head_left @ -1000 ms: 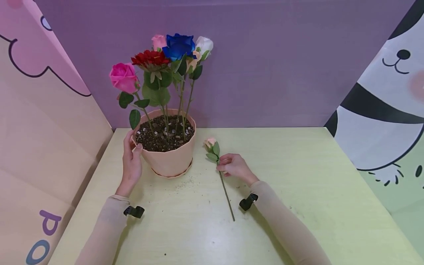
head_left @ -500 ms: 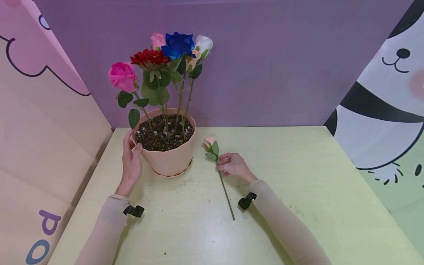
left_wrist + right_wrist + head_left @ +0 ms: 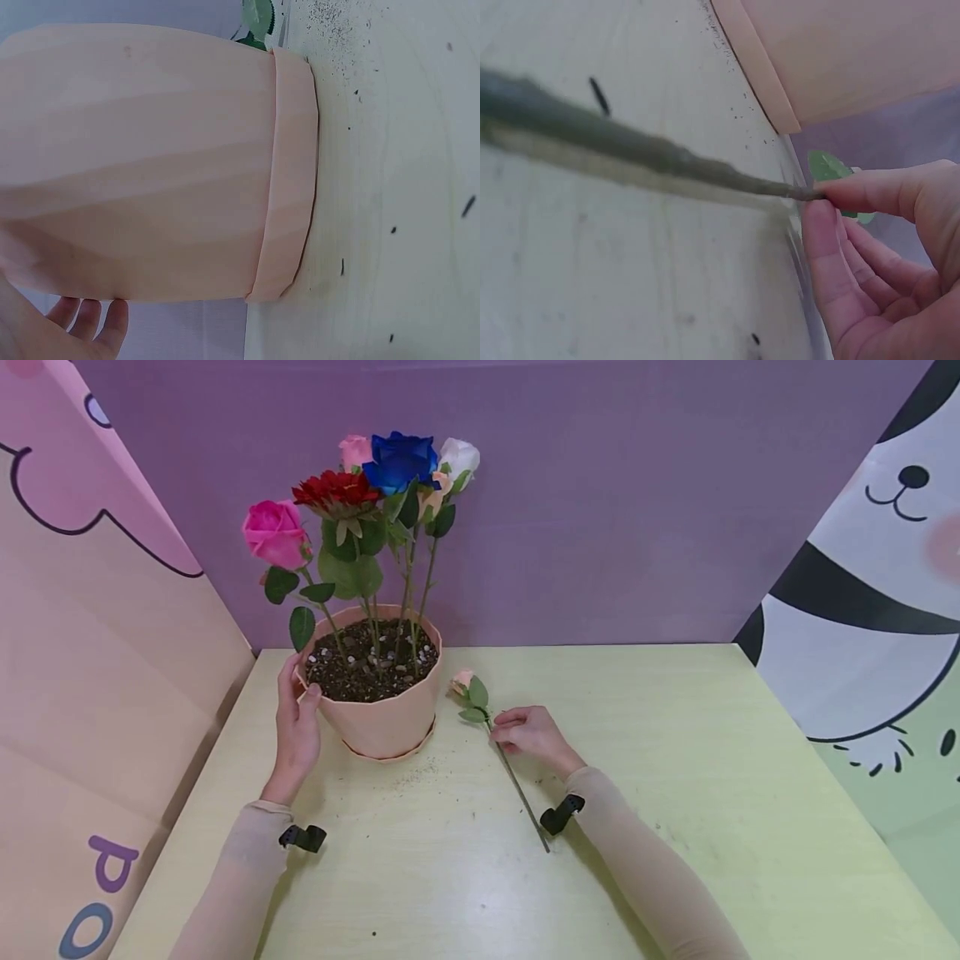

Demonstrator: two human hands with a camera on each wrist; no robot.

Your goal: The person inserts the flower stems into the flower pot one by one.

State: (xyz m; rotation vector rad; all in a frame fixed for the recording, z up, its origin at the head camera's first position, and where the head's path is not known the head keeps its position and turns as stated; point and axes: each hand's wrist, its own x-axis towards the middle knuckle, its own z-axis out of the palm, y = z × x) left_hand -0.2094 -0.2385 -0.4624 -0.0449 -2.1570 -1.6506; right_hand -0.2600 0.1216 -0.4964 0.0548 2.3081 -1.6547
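My left hand (image 3: 298, 735) holds the left side of a pink flower pot (image 3: 386, 727), thumb at the rim and fingers round the outer wall. In the left wrist view, fingertips (image 3: 112, 326) curl against the pot's side (image 3: 150, 165). Dark soil (image 3: 360, 681) fills the pot, and several flowers rise from it: a pink rose (image 3: 276, 533), a red flower (image 3: 337, 493), a blue rose (image 3: 402, 462) and a white rose (image 3: 459, 458) among them. Right of the pot, my right hand (image 3: 534, 739) pinches the stem (image 3: 705, 166) of a small peach rose (image 3: 461, 682) between thumb and forefinger, low over the table.
The pot stands in a matching saucer (image 3: 390, 758) near the back left of the pale table (image 3: 675, 777). Soil crumbs (image 3: 420, 772) lie in front of it. A purple wall (image 3: 600, 510) closes off the back, with printed panels on both sides.
The peach rose has turned in my right hand: its bloom has swung left toward the pot and its stem end right. My left hand has stayed on the pot.
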